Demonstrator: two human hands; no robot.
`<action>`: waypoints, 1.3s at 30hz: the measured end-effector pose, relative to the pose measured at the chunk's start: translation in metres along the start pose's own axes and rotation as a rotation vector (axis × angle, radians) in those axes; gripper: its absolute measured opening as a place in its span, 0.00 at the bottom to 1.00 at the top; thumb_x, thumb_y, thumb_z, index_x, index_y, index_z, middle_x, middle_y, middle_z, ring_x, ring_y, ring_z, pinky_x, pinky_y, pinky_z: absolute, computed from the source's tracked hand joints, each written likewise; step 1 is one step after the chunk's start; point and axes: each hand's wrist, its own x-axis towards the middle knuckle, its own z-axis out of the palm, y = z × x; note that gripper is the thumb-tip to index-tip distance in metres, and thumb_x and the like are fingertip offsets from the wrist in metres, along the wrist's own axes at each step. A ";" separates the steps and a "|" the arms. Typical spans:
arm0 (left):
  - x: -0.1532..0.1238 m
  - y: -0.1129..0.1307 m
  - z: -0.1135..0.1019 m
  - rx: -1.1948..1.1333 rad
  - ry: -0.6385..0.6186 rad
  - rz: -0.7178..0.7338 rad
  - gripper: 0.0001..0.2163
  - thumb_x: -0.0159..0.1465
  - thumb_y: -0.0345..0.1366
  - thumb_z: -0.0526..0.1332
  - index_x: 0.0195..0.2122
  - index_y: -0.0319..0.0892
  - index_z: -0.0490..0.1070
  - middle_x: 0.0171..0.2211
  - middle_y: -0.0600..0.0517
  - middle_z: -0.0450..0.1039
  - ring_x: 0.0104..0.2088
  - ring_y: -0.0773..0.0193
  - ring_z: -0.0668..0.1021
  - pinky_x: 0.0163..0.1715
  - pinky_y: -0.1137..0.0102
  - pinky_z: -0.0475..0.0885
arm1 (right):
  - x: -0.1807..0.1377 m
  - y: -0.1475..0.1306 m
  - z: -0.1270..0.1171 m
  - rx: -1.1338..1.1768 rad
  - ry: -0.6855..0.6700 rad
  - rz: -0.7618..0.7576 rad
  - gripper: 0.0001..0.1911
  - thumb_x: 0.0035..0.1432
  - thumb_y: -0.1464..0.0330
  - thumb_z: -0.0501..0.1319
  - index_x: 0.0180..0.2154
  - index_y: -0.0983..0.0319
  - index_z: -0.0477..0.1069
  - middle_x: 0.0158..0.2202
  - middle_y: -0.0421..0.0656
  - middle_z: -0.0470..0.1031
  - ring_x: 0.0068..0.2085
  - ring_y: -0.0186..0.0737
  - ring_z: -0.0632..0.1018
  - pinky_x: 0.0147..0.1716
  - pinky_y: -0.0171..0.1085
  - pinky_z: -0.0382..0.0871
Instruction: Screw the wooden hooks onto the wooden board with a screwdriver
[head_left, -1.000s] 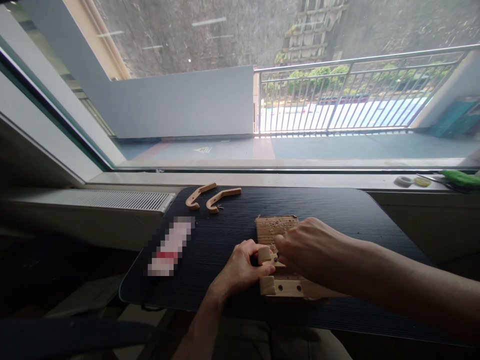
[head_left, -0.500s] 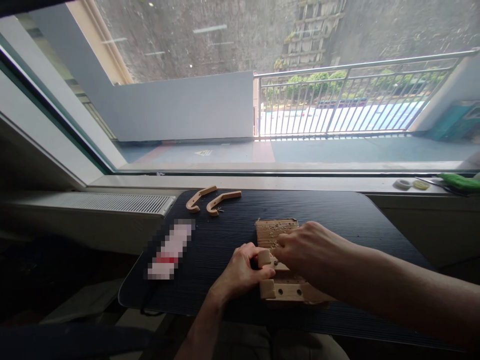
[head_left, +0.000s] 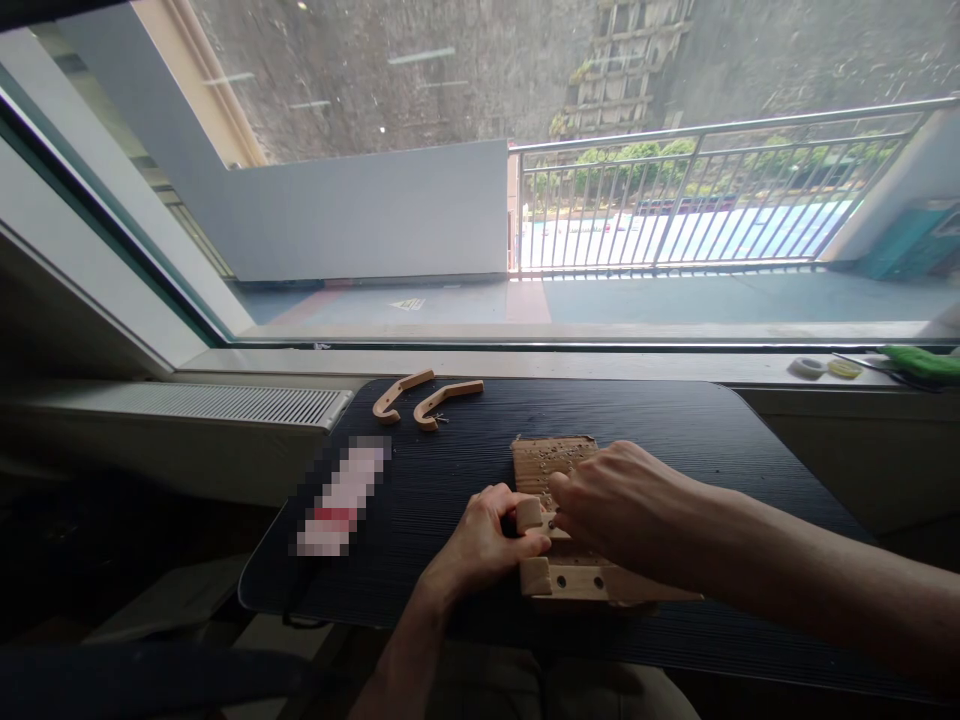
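A pale wooden assembly (head_left: 574, 578) with drilled holes lies on a brown board (head_left: 546, 459) on the black table (head_left: 675, 420). My left hand (head_left: 484, 540) is closed on a short wooden block (head_left: 529, 514) at the assembly's left end, thumb across it. My right hand (head_left: 622, 510) reaches in from the right, fingers bunched in a pinch just right of that block, over the assembly. What the fingertips hold is too small to make out. Small specks are scattered over the far part of the board.
Two curved wooden hooks (head_left: 426, 394) lie at the table's far left. A blurred white and red object (head_left: 341, 496) lies left of my hands. Tape rolls (head_left: 808, 367) and a green item (head_left: 921, 362) sit on the window sill at right. A radiator grille (head_left: 225, 404) runs left of the table.
Both hands have stayed at the wooden block with only slight shifts. The view has moved a little.
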 end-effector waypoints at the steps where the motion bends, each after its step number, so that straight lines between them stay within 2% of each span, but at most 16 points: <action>1: 0.000 -0.001 0.000 -0.003 0.004 0.001 0.06 0.53 0.38 0.64 0.27 0.42 0.70 0.30 0.55 0.66 0.34 0.65 0.69 0.34 0.73 0.63 | -0.001 0.000 -0.002 0.004 0.002 0.017 0.04 0.57 0.73 0.62 0.29 0.64 0.73 0.24 0.41 0.74 0.26 0.39 0.76 0.18 0.36 0.43; 3: 0.001 -0.003 0.001 -0.008 0.009 0.003 0.07 0.53 0.37 0.65 0.27 0.42 0.69 0.29 0.55 0.66 0.33 0.65 0.69 0.34 0.73 0.63 | -0.004 -0.002 -0.008 0.017 0.009 0.039 0.01 0.56 0.73 0.63 0.34 0.63 0.73 0.26 0.41 0.75 0.28 0.40 0.77 0.19 0.36 0.44; 9: 0.000 0.002 0.000 -0.009 0.006 0.000 0.06 0.53 0.38 0.64 0.29 0.41 0.71 0.30 0.55 0.65 0.35 0.64 0.69 0.34 0.73 0.64 | -0.014 -0.009 -0.024 -0.002 -0.060 -0.037 0.13 0.49 0.82 0.64 0.35 0.60 0.75 0.31 0.40 0.76 0.33 0.41 0.77 0.23 0.37 0.46; 12: 0.000 0.003 0.000 0.007 0.007 -0.012 0.07 0.53 0.38 0.64 0.27 0.41 0.71 0.30 0.54 0.65 0.35 0.64 0.69 0.34 0.73 0.64 | -0.013 -0.011 -0.023 0.039 -0.070 -0.035 0.16 0.49 0.84 0.61 0.35 0.59 0.76 0.31 0.39 0.77 0.33 0.41 0.77 0.23 0.38 0.46; 15: 0.000 0.003 0.000 -0.003 0.013 -0.010 0.06 0.53 0.38 0.64 0.27 0.41 0.71 0.29 0.55 0.64 0.34 0.65 0.69 0.33 0.73 0.63 | -0.010 -0.009 -0.020 0.031 -0.084 0.008 0.16 0.49 0.85 0.59 0.32 0.61 0.76 0.29 0.39 0.76 0.30 0.40 0.77 0.22 0.38 0.45; 18: 0.000 0.003 -0.001 -0.010 0.020 -0.008 0.06 0.52 0.37 0.65 0.29 0.42 0.73 0.28 0.56 0.65 0.34 0.65 0.69 0.34 0.73 0.63 | -0.005 -0.005 -0.013 0.031 -0.085 -0.019 0.13 0.48 0.84 0.61 0.30 0.62 0.75 0.27 0.39 0.75 0.28 0.39 0.76 0.21 0.37 0.45; 24: 0.000 0.002 0.000 0.003 0.014 -0.016 0.06 0.53 0.38 0.64 0.29 0.41 0.73 0.30 0.54 0.67 0.34 0.64 0.69 0.35 0.72 0.64 | 0.001 0.000 0.002 -0.011 0.058 0.010 0.04 0.53 0.78 0.61 0.29 0.64 0.71 0.23 0.39 0.71 0.23 0.37 0.74 0.17 0.36 0.43; 28: 0.000 0.001 0.001 -0.006 0.017 -0.016 0.06 0.53 0.38 0.64 0.29 0.41 0.72 0.31 0.54 0.67 0.34 0.64 0.69 0.35 0.72 0.64 | -0.002 -0.001 -0.005 0.005 0.044 0.024 0.05 0.54 0.78 0.60 0.30 0.63 0.72 0.25 0.40 0.73 0.26 0.38 0.75 0.18 0.36 0.43; 32: 0.000 0.004 0.000 -0.013 0.016 -0.022 0.06 0.53 0.38 0.64 0.29 0.41 0.72 0.30 0.54 0.67 0.35 0.64 0.69 0.34 0.72 0.64 | -0.008 -0.002 -0.018 0.062 0.091 -0.045 0.08 0.51 0.77 0.63 0.34 0.60 0.73 0.30 0.39 0.75 0.28 0.39 0.75 0.20 0.35 0.45; 35: 0.000 0.005 -0.001 -0.008 0.013 -0.025 0.07 0.52 0.38 0.65 0.27 0.41 0.71 0.29 0.54 0.66 0.34 0.64 0.69 0.34 0.73 0.64 | -0.012 -0.004 -0.023 0.049 -0.003 -0.033 0.10 0.47 0.80 0.65 0.30 0.60 0.75 0.29 0.39 0.75 0.28 0.38 0.74 0.21 0.36 0.48; 39: 0.000 0.004 0.000 -0.015 0.015 -0.010 0.07 0.53 0.38 0.65 0.27 0.41 0.70 0.29 0.55 0.65 0.34 0.65 0.69 0.33 0.73 0.64 | -0.012 -0.004 -0.021 0.059 0.002 -0.033 0.10 0.48 0.81 0.64 0.32 0.63 0.75 0.30 0.42 0.75 0.30 0.39 0.75 0.24 0.34 0.55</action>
